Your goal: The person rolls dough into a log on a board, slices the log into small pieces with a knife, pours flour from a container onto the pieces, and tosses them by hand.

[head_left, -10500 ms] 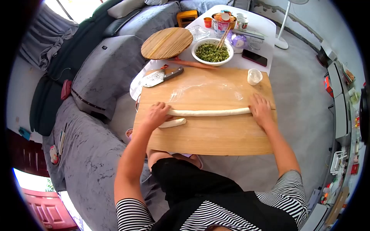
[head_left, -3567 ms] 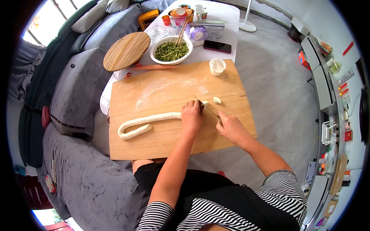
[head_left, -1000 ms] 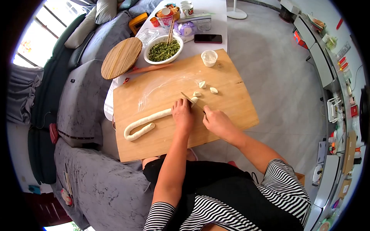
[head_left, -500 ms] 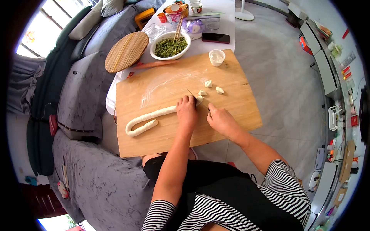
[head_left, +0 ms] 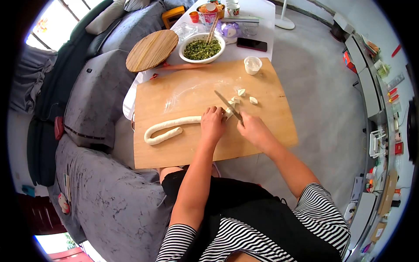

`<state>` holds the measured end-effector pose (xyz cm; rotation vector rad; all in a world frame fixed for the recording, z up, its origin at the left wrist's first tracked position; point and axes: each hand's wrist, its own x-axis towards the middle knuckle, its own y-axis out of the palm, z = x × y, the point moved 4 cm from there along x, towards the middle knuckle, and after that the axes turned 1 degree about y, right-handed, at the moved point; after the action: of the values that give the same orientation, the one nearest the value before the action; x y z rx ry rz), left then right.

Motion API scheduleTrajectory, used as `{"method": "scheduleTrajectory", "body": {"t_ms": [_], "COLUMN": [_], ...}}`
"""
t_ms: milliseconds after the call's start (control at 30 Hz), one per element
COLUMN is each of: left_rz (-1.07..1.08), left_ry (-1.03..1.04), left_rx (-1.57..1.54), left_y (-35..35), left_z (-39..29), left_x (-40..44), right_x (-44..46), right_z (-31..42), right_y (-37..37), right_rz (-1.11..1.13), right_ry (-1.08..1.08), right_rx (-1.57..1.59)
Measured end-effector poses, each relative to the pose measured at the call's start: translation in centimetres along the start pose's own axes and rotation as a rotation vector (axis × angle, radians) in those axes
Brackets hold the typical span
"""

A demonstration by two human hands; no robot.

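My left hand (head_left: pixel 213 124) is closed over the right end of a long white dough rope (head_left: pixel 170 123), which curls back in a hook at the left. In my right hand (head_left: pixel 254 131) is a knife (head_left: pixel 228 104), gripped by its handle, its blade slanting up and left just beyond my left fingertips. Dough shows beside the blade, partly hidden by it. A few small cut dough pieces (head_left: pixel 253 100) lie just past the knife. All of this is on a wooden board (head_left: pixel 279 120) with a streak of flour.
Beyond the board stand a white bowl (head_left: pixel 221 51) of chopped green filling with chopsticks, a small white cup (head_left: pixel 252 65), a phone (head_left: pixel 252 44) and a round woven lid (head_left: pixel 150 51). A grey covered sofa (head_left: pixel 109 192) is at the left, a low cabinet (head_left: pixel 369 89) at the right.
The blade has shifted to the right of my left fingertips and its flat side shows more. The whole view has tilted slightly. Both hands keep their holds.
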<state>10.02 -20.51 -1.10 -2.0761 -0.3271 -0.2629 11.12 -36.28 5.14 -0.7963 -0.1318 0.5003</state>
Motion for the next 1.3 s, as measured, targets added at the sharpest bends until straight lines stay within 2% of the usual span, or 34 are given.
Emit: {"method": "scheduleTrajectory", "body": {"t_ms": [33,467,767,833,900,1000,1067,1300], "left_rz": [0.004,-0.085,-0.062,-0.062,-0.193,-0.247,-0.235,-0.222], "left_ry": [0.01,0.034,-0.044,-0.064,-0.054,-0.122,-0.132,-0.101], "left_rx": [-0.003,0.012,0.023,0.041,0.081,0.109,0.115,0.146], "left_y": [0.2,0.0,-0.2,-0.3,-0.8,-0.5,-0.3,-0.2], "left_z": [-0.2,-0.9,-0.3,0.4,1.0,2.0,2.3,2.4], "left_x": [-0.1,-0.7,-0.7,-0.8,-0.8,-0.5,-0.4,-0.1], "right_x": [-0.6,-2.7,2.2,2.7,2.1,1.2,0.6,0.2], "right_z": [0.3,0.0,0.1,-0.3,-0.2,-0.2,0.5,0.9], "right_y": [0.0,1.4,2.5,2.0,1.5,1.5,1.7,2.6], "right_rz": [-0.025,-0.053,-0.006,0.078,0.022,-0.055,-0.043,-0.001], "right_ry": [-0.059,-0.032,-0.025,0.114,0.089,0.03,-0.077,-0.091], "right_rx": [-0.033,-0.03,-0.105,0.035,0.075,0.12,0.038,-0.04]}}
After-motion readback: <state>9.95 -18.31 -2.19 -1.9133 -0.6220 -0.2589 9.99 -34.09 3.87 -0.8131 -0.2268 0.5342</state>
